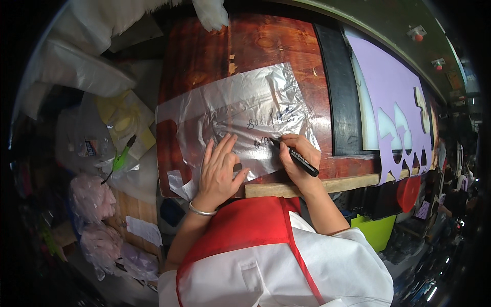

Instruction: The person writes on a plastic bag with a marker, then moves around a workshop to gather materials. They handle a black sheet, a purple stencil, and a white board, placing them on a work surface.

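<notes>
A thin, crinkled clear plastic bag (199, 110) lies flat on a reddish-brown wooden table (266, 38), with dark handwriting on its right half. My left hand (220, 166) rests on the lower part of the bag, fingers stretched out and thumb apart; a silver bangle (202, 210) circles that wrist. In my right hand (302, 156) is a black marker pen (305, 162), its tip down at the writing on the bag. The fingers wrap round the barrel, and its back end sticks out toward the lower right.
A black board (340, 97) and a purple sheet with cut-out shapes (396, 82) lie to the right. A wooden strip (332, 185) runs along the table's near edge. At the left are green-handled snips (121, 156) and pink bundles in plastic (92, 197).
</notes>
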`<state>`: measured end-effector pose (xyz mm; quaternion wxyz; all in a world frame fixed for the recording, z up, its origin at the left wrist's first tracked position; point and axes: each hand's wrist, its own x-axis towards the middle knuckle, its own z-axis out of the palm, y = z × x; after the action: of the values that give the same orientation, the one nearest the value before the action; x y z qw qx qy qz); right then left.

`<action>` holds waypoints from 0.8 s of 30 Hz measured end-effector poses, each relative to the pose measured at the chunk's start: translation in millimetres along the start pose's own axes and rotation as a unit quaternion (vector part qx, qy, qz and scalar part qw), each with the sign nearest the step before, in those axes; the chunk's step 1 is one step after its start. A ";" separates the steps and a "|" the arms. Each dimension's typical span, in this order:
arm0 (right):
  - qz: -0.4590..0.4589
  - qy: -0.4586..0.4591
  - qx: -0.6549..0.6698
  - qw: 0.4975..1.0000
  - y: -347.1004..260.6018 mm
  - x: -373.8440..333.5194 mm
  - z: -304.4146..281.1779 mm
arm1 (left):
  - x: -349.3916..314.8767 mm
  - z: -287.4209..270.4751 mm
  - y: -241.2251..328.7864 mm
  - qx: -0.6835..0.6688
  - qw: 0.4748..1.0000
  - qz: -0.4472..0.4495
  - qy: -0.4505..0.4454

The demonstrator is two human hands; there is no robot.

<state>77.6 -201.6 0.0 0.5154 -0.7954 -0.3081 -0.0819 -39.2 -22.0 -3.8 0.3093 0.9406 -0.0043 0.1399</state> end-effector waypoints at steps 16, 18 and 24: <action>0.005 -0.058 0.024 0.998 -10.9 -9.2 -18.5 | -0.3 -0.5 -2.7 -0.018 1.000 0.006 0.013; 0.002 -0.071 0.018 0.997 -11.6 -10.6 -20.0 | -1.0 -1.0 -2.9 -0.012 1.000 0.006 0.012; -0.025 -0.075 0.007 0.997 -10.5 -10.3 -15.8 | -2.0 -1.6 -2.7 -0.008 1.000 0.006 0.009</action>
<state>66.4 -216.6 10.6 0.4939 -0.7879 -0.3664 -0.0327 -41.3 -19.1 -4.7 0.3157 0.9369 -0.0081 0.1501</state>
